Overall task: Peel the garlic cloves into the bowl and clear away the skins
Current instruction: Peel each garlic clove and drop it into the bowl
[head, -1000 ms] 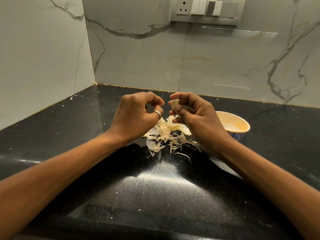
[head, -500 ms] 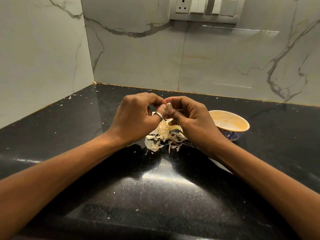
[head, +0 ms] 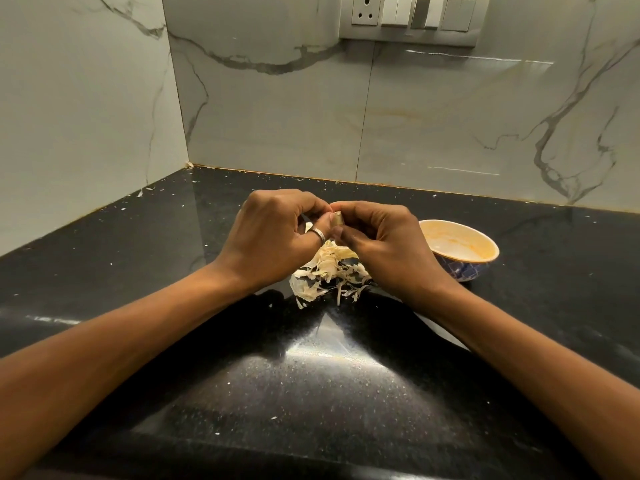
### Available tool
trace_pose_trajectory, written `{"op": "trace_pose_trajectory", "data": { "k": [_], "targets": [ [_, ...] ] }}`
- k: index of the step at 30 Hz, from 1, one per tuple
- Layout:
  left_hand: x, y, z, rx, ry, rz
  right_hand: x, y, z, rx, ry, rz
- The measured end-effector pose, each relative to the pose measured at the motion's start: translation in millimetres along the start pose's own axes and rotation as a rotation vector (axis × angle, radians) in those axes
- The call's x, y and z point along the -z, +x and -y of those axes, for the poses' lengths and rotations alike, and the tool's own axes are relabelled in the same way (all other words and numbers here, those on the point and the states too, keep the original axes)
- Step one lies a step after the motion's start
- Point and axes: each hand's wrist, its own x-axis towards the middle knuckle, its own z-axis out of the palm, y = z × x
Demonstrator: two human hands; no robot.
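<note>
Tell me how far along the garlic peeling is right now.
Done: a pile of skins lies on the black countertop, so some peeling has happened. In hand: the left hand and right hand both pinch one garlic clove above the pile. Left: that clove goes into the bowl, where I can make out no cloves, and the skins are not yet cleared.

Glossy black stone bench [head: 311, 393]: fine white speckle. Round ceramic bowl [head: 460, 271]: blue outside with white grid lines, orange-cream inside. Papery garlic skins [head: 325, 268]: cream-white. Small garlic clove [head: 337, 218]: pale beige. Thin metal ring [head: 318, 233]: silver. Marble wall tiles [head: 433, 116]: grey-white, dark grey veins. Plastic switch panel [head: 457, 15]: white.
</note>
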Motion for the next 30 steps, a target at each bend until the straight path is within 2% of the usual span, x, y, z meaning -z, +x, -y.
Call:
{"op": "trace_pose_trajectory", "data": {
  "k": [9, 17, 26, 30],
  "targets": [
    [0.1, -0.4, -1.1, -0.009, 0.019, -0.002, -1.8, -2.9, 2.1, 0.063, -0.052, -0.004],
    [2.8, 2.5, -0.2, 0.099, -0.060, -0.013, -2.1, -0.8, 2.5, 0.019, 0.011, 0.019],
    [3.3, 2.3, 0.8, -0.018, -0.058, 0.023, 0.5, -0.7, 2.8, 0.001, 0.020, -0.013],
    [2.0, 1.7, 2.6, -0.001, -0.043, 0.033, 0.8, -0.6, 3.6, -0.016, 0.022, -0.026]
  ]
}}
